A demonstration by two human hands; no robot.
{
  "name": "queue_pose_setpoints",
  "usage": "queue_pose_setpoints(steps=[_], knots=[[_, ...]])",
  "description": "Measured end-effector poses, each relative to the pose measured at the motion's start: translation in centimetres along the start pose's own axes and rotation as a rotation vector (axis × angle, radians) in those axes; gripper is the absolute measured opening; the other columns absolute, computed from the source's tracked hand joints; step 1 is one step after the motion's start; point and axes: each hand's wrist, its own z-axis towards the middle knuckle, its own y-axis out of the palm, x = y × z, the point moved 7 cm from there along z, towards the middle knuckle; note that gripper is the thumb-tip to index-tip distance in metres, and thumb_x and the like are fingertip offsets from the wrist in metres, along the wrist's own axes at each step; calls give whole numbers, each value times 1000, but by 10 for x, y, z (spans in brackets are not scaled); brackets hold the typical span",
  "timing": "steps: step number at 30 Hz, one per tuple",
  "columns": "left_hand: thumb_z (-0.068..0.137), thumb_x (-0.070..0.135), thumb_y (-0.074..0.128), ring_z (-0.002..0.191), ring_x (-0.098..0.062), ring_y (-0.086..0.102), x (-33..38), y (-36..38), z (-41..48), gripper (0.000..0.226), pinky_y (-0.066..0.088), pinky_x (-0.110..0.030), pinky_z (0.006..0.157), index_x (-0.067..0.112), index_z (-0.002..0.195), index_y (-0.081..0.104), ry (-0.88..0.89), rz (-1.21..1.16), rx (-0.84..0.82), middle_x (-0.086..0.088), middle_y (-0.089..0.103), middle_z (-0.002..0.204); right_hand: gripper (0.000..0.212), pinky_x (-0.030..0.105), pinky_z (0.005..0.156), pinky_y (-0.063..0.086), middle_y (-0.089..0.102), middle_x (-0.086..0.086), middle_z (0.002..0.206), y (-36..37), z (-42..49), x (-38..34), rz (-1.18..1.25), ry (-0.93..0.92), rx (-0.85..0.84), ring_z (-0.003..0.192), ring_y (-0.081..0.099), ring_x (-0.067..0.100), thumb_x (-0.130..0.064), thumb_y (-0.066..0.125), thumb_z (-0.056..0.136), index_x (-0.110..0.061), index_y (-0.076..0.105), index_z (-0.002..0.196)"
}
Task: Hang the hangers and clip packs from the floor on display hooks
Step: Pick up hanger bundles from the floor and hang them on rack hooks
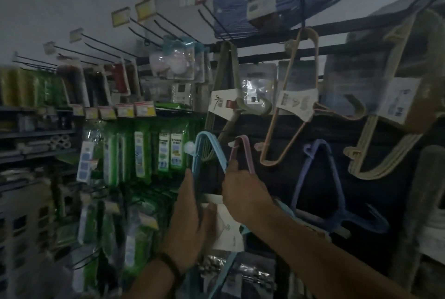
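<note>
A light blue hanger pack point(204, 144) with a white card label point(228, 229) is raised against the dark display panel. My left hand point(192, 216) grips its left side and the label. My right hand point(243, 192) holds its right arm, with one finger reaching up toward a pink hanger point(245, 149) that hangs beside it. The top of the blue pack sits near a hook with a white ball tip point(189, 147); whether it rests on the hook is unclear. Everything is dim and blurred.
Olive point(226, 96), peach point(289, 106), cream point(385, 130) and purple point(322, 178) hanger packs hang on the same panel. Green packs point(144, 149) fill the hooks on the left. Bare long hooks point(101, 45) stick out above. Blue packs point(240, 9) hang overhead.
</note>
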Motion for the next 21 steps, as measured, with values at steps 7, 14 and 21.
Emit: queue_pose_setpoints(steps=[7, 14, 21], knots=[[101, 59, 49, 157, -4, 1, -47, 20, 40, 96, 23, -33, 126, 43, 154, -29, 110, 248, -233, 28, -32, 161, 44, 44, 88, 55, 63, 14, 129, 43, 25, 21, 62, 225, -50, 113, 66, 34, -19, 44, 107, -8, 32, 147], [101, 36, 60, 155, -16, 22, -81, 49, 69, 83, 33, -29, 122, 30, 165, 7, 145, 429, -419, 12, -13, 170, 61, 30, 84, 57, 49, 22, 136, 83, 85, 57, 5, 370, -58, 110, 65, 26, -21, 52, 105, 3, 23, 153], [102, 27, 59, 140, -18, 47, -62, 46, 63, 40, 38, -21, 111, 25, 142, 58, 167, 418, -405, 7, 45, 153, 83, 41, 108, 51, 41, 24, 156, 110, 102, 83, 12, 430, -189, 139, 52, 33, -23, 55, 105, 6, 1, 161]])
